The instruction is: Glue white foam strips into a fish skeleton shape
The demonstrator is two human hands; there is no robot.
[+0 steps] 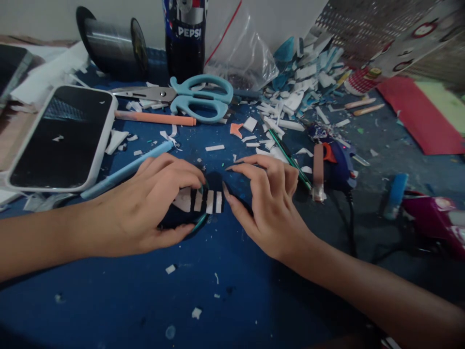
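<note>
Left hand (145,208) cups a dark round piece (189,218) bearing white foam strips (205,201); right hand (267,203), fingers loosely spread and empty, aligns the strips from beside it.

A dark blue tabletop (232,291) is carrying craft clutter. Light-blue-handled scissors (198,97), a white-cased phone (61,138) and white foam scraps (290,92) are lying on it.

Two hands (145,208), one scissors (189,97)
</note>
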